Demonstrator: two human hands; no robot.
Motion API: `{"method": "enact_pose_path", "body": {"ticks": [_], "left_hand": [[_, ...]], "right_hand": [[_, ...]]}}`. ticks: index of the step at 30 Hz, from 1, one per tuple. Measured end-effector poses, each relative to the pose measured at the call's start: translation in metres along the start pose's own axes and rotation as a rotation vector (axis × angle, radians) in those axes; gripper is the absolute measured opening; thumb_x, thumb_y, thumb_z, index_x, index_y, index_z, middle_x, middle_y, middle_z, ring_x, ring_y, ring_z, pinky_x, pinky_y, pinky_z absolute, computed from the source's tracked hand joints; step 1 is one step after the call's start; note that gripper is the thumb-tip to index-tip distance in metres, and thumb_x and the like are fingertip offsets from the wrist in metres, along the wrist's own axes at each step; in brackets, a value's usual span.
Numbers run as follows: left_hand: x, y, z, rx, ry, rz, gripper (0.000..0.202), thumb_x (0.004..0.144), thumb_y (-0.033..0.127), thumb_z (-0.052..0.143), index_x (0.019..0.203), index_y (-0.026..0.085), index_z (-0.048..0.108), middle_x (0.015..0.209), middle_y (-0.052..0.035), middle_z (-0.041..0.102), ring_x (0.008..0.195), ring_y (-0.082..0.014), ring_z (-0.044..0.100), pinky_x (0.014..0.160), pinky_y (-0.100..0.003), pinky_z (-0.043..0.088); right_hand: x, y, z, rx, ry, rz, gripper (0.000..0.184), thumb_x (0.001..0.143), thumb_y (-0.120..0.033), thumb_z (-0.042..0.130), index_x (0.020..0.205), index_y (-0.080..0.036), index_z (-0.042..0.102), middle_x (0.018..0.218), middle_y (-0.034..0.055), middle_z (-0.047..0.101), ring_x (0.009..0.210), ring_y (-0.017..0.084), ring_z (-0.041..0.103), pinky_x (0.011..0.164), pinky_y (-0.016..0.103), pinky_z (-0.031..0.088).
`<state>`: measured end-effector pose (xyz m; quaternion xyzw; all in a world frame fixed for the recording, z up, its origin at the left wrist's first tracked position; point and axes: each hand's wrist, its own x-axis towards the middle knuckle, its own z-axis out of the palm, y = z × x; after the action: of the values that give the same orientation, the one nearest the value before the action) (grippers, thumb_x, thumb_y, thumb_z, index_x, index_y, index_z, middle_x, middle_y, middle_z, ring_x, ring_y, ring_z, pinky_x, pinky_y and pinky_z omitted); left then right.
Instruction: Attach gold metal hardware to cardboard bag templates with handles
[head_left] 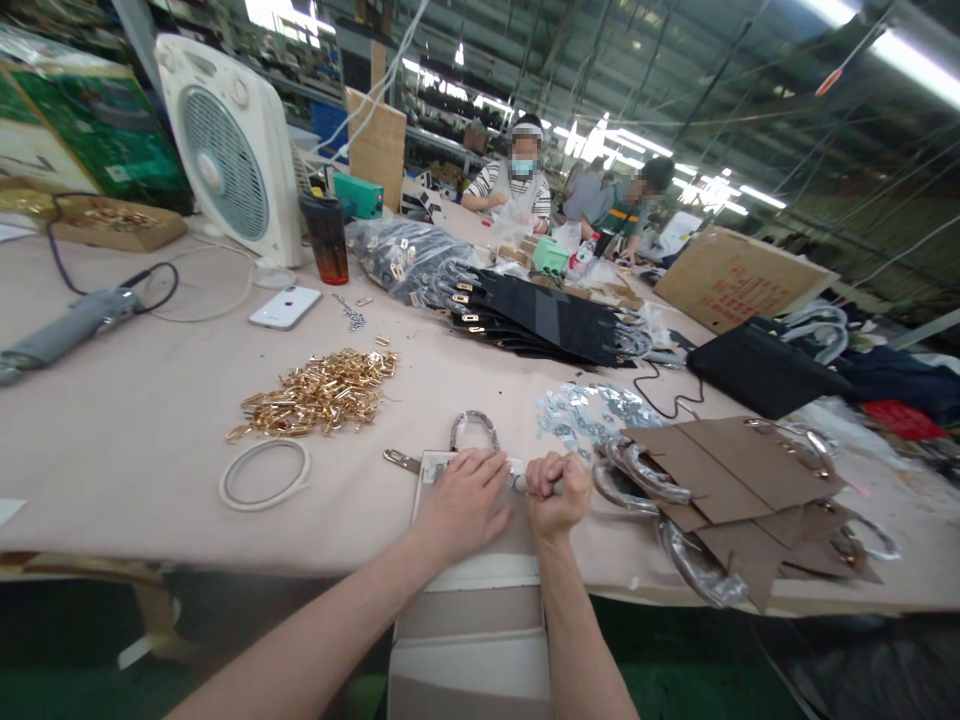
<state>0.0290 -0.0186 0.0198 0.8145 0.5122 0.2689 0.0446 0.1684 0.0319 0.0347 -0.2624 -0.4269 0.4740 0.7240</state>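
A flat bag panel (pixel 469 608), pale and taupe, hangs over the table's front edge, with a plastic-wrapped loop handle (pixel 475 430) at its top. My left hand (pixel 469 505) lies flat on the panel's upper part, fingers stretched out. Just to its right, my right hand (pixel 556 492) is closed in a fist around a small hand tool (pixel 519 483) whose pale end points toward the left fingers. Most of that tool is hidden in the fist, so its kind cannot be made out. A strap tab with metal fitting (pixel 401 460) sticks out left of the panel.
Gold metal fittings (pixel 322 392) lie left, behind a tape roll (pixel 264 474). Thin silvery plates (pixel 592 412) and stacked brown bag panels (pixel 739 480) are right. Black panels (pixel 547 315), a phone (pixel 286 307), a cup (pixel 325 240) and a fan (pixel 229 150) stand farther back. Two people work beyond.
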Motion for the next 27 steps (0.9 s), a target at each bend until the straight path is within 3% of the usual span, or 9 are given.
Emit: {"method": "enact_pose_path", "body": {"ticks": [6, 12, 15, 20, 25, 27], "left_hand": [[-0.001, 0.000, -0.003, -0.025, -0.010, -0.017, 0.055, 0.094, 0.044, 0.063, 0.142, 0.018, 0.058, 0.149, -0.0118, 0.060, 0.140, -0.0297, 0.049, 0.123, -0.049, 0.032], [-0.002, 0.001, -0.005, -0.065, -0.002, -0.034, 0.054, 0.092, 0.039, 0.066, 0.141, 0.018, 0.057, 0.146, -0.0097, 0.062, 0.140, -0.0285, 0.048, 0.125, -0.046, 0.030], [-0.004, 0.001, -0.005, -0.052, 0.002, -0.045, 0.057, 0.092, 0.042, 0.066, 0.142, 0.017, 0.056, 0.147, -0.0110, 0.061, 0.140, -0.0291, 0.048, 0.125, -0.047, 0.030], [-0.005, 0.002, -0.007, -0.025, -0.013, -0.033, 0.060, 0.093, 0.045, 0.064, 0.144, 0.014, 0.054, 0.150, -0.0126, 0.058, 0.141, -0.0297, 0.047, 0.125, -0.047, 0.031], [-0.004, 0.004, -0.009, -0.035, 0.005, -0.051, 0.058, 0.090, 0.042, 0.067, 0.141, 0.018, 0.055, 0.148, -0.0113, 0.060, 0.140, -0.0291, 0.048, 0.125, -0.047, 0.031], [-0.004, 0.004, -0.009, -0.036, -0.001, -0.047, 0.058, 0.091, 0.043, 0.066, 0.141, 0.017, 0.055, 0.148, -0.0116, 0.059, 0.140, -0.0293, 0.048, 0.124, -0.047, 0.031]], "right_hand": [[-0.001, 0.007, 0.003, -0.041, -0.056, 0.003, 0.036, 0.095, -0.034, 0.059, 0.062, -0.021, 0.052, 0.047, -0.0079, 0.037, 0.039, 0.008, 0.032, 0.042, 0.023, 0.028], [0.000, 0.013, 0.009, -0.299, -0.132, 0.048, 0.041, 0.096, -0.042, 0.063, 0.062, -0.021, 0.054, 0.050, -0.0054, 0.045, 0.043, 0.009, 0.037, 0.044, 0.024, 0.029], [0.007, -0.001, 0.013, -0.221, -0.102, 0.079, 0.041, 0.096, -0.042, 0.063, 0.062, -0.021, 0.052, 0.049, -0.0066, 0.041, 0.041, 0.008, 0.035, 0.042, 0.023, 0.029], [0.014, -0.018, 0.019, -0.048, -0.106, -0.027, 0.038, 0.093, -0.038, 0.063, 0.061, -0.022, 0.051, 0.047, -0.0081, 0.036, 0.038, 0.008, 0.031, 0.041, 0.023, 0.029], [0.008, -0.007, 0.019, -0.202, -0.135, 0.153, 0.041, 0.093, -0.040, 0.065, 0.061, -0.022, 0.047, 0.048, -0.0075, 0.039, 0.039, 0.008, 0.033, 0.040, 0.022, 0.027], [0.010, -0.008, 0.020, -0.219, -0.147, 0.164, 0.039, 0.093, -0.040, 0.066, 0.062, -0.022, 0.049, 0.048, -0.0075, 0.041, 0.039, 0.007, 0.033, 0.040, 0.022, 0.028]]}}
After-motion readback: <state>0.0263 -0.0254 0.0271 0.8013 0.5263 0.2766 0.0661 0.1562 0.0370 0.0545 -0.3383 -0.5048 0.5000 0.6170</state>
